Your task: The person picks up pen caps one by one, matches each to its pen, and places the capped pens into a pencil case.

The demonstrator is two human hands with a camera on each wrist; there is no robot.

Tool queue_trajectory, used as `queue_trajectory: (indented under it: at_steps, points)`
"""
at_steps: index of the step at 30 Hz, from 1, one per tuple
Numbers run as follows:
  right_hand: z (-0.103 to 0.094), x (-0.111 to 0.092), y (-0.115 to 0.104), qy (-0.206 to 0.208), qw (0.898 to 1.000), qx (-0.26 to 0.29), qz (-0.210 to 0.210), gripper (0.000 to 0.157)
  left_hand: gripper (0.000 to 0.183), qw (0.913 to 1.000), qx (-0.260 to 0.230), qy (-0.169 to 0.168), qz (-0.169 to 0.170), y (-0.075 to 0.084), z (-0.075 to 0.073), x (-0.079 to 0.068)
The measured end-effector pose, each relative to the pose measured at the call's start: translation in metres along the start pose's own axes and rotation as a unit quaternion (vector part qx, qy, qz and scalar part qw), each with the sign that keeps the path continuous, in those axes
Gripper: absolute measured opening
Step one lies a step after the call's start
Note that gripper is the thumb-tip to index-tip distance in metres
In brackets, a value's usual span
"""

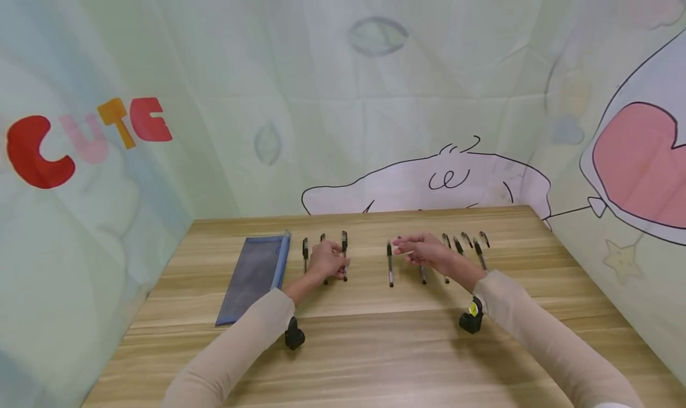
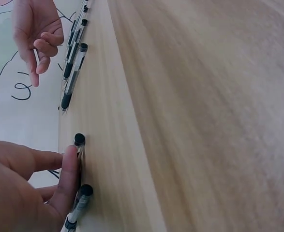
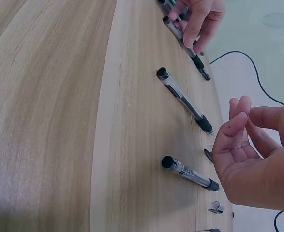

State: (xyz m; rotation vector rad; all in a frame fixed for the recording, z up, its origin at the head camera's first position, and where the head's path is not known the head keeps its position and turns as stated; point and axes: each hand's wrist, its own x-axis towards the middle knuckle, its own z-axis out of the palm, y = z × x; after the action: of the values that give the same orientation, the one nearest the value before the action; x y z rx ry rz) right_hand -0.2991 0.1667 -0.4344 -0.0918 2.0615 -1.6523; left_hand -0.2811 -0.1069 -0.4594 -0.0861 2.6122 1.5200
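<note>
I see left hand [image 1: 329, 260] pinching pen [image 1: 345, 245] right of pouch [image 1: 253, 277] | right hand [image 1: 429, 252] loose, empty | stray knuckle could roll neighbour pen [image 2: 79, 208]

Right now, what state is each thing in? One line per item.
Left hand: pinching a pen.
Pinched pen: capped.
Leftmost pen: capped, lying on the table.
Pen between those two: lying down, partly hidden.
Right hand: raised, fingers loosely bent, nothing visible in it.
Pens on the right: lying down; clearly visible ones uncapped.
Loose caps: off, lying down.
Zip pouch: flat; zip state unclear.
</note>
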Motion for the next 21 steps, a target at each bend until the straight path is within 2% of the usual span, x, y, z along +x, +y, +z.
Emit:
queue_trajectory:
  at_steps: [5, 9, 15, 17, 21]
  points:
    - [-0.004, -0.001, 0.003, -0.001, 1.000, 0.004, 0.001, 0.043, 0.037, 0.9999, -0.001, 0.011, 0.002, 0.003, -0.001, 0.000]
    - [-0.008, -0.003, 0.003, 0.006, 1.000, -0.001, 0.000, 0.043, 0.026, 0.9987, -0.050, 0.008, 0.003, 0.013, 0.000, 0.000]
    - [-0.014, -0.003, 0.005, 0.014, 1.000, -0.005, 0.007, 0.043, 0.026, 0.9856, -0.152, -0.073, -0.007, 0.025, 0.015, -0.001]
    - [-0.016, -0.003, 0.006, 0.015, 1.000, -0.009, 0.006, 0.043, 0.028, 0.9823, -0.160, -0.097, -0.006, 0.027, 0.023, -0.001]
    - [-0.019, -0.007, 0.006, 0.019, 1.000, -0.019, 0.002, 0.044, 0.028, 0.9794, -0.160, -0.124, -0.003, 0.028, 0.039, 0.002]
